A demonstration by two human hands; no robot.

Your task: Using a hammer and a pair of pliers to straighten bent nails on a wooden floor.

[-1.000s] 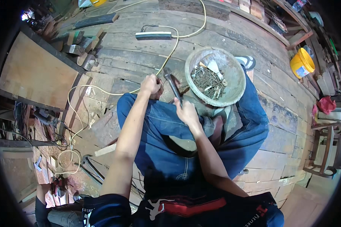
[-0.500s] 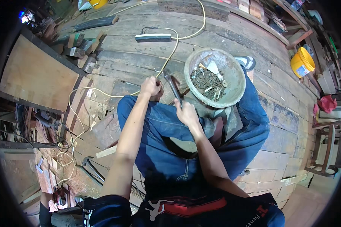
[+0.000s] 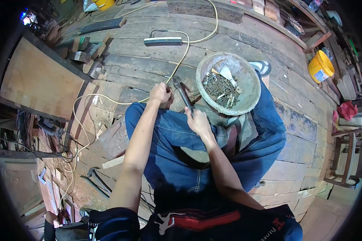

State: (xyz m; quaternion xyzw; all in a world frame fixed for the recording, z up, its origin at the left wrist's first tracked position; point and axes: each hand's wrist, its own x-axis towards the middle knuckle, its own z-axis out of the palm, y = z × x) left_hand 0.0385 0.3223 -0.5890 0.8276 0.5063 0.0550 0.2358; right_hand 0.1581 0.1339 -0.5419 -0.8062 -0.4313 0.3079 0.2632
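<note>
My right hand [image 3: 198,121] grips a hammer [image 3: 184,93] by its handle, with the dark head pointing away from me, just right of my left hand. My left hand [image 3: 161,93] is closed at the far side of my bent knee, beside a pale cable [image 3: 177,66]. Whatever its fingers hold is too small or hidden to make out. To the right of the hammer, a round grey basin [image 3: 248,105] holds many nails [image 3: 220,89] and a whitish scraper-like piece [image 3: 226,73]. My crossed legs in blue jeans lie under both forearms.
A power strip [image 3: 163,41] lies on the plank floor beyond my hands. Wood offcuts [image 3: 81,55] and a framed panel [image 3: 40,76] are at left. A yellow bucket [image 3: 321,67] stands at right. Another person's arm [image 3: 50,223] shows at lower left.
The hammer head has shifted slightly left and its angle has changed a little. My left hand stays nearly in place. At lower left, the other person's arm and the cable near it have moved.
</note>
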